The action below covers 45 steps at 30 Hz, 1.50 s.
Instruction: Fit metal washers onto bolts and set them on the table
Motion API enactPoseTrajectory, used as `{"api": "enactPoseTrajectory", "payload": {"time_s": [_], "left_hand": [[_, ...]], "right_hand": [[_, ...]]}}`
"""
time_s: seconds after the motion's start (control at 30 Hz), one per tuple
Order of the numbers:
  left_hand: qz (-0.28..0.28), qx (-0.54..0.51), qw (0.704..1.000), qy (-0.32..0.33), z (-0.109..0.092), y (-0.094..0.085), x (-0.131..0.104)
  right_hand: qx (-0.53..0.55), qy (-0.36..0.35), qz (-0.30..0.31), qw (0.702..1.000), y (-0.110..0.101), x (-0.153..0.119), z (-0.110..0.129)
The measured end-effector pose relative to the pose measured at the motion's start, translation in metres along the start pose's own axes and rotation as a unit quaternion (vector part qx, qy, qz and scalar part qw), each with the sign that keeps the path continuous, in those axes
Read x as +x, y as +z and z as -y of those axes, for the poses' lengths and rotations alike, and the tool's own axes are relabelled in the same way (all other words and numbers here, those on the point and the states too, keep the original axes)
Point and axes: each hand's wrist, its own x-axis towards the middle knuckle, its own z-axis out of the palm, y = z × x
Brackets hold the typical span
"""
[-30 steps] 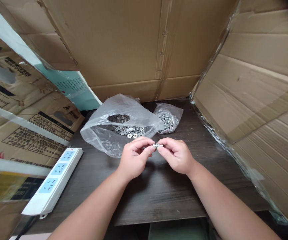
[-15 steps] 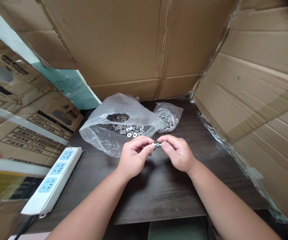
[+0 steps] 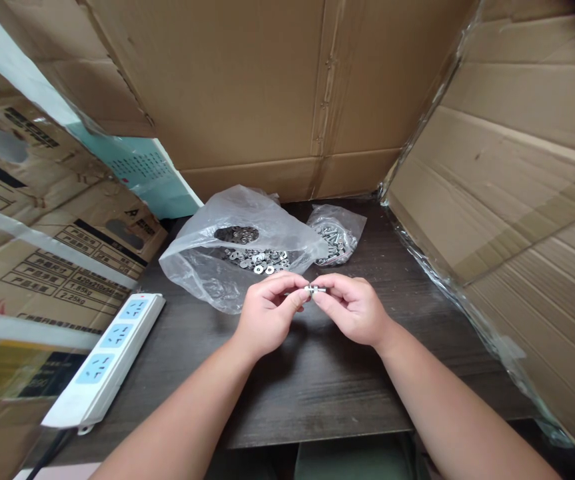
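Observation:
A small metal bolt (image 3: 321, 290) with a nut and what looks like a washer on it lies sideways between my two hands, above the table. My left hand (image 3: 270, 313) pinches its left end between thumb and fingertips. From the other side, my right hand (image 3: 354, 310) has its thumb and fingers closed on the nut part. The fingertips partly hide the pieces. Just behind my left hand, metal washers (image 3: 262, 260) lie in and at the mouth of a clear plastic bag (image 3: 192, 267).
A smaller clear bag of bolts (image 3: 336, 239) sits behind my hands. At left, a white power strip (image 3: 104, 360) lies on the dark table (image 3: 317, 413). Cardboard walls (image 3: 257, 87) enclose the back and both sides; a light green sheet (image 3: 142, 167) stands at back left.
My right thumb and fingertips have shifted left along the bolt, from its right end onto the nut. My left hand has stayed in place.

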Motion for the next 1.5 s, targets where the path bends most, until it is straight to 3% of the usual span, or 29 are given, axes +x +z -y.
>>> {"api": "enactPoseTrajectory", "payload": {"time_s": [0.43, 0.67, 1.03, 1.5], "left_hand": [[0.011, 0.068, 0.998, 0.008, 0.0012, 0.0011, -0.0013], [0.001, 0.031, 1.0, 0.0, 0.0009, 0.0006, -0.0002], [0.0, -0.011, 1.0, -0.021, 0.0024, -0.0005, 0.0015], [0.015, 0.052, 0.999, -0.006, 0.0021, 0.0001, 0.0011]], "right_hand": [[-0.039, 0.01, 0.0, 0.999, -0.0022, 0.0024, 0.0039], [-0.034, 0.045, -0.002, 0.998, -0.0031, 0.0016, 0.0008], [-0.037, -0.054, -0.032, 0.997, -0.0007, -0.0009, -0.0038], [-0.045, 0.012, -0.002, 0.999, -0.0026, 0.0021, 0.0029]]}}
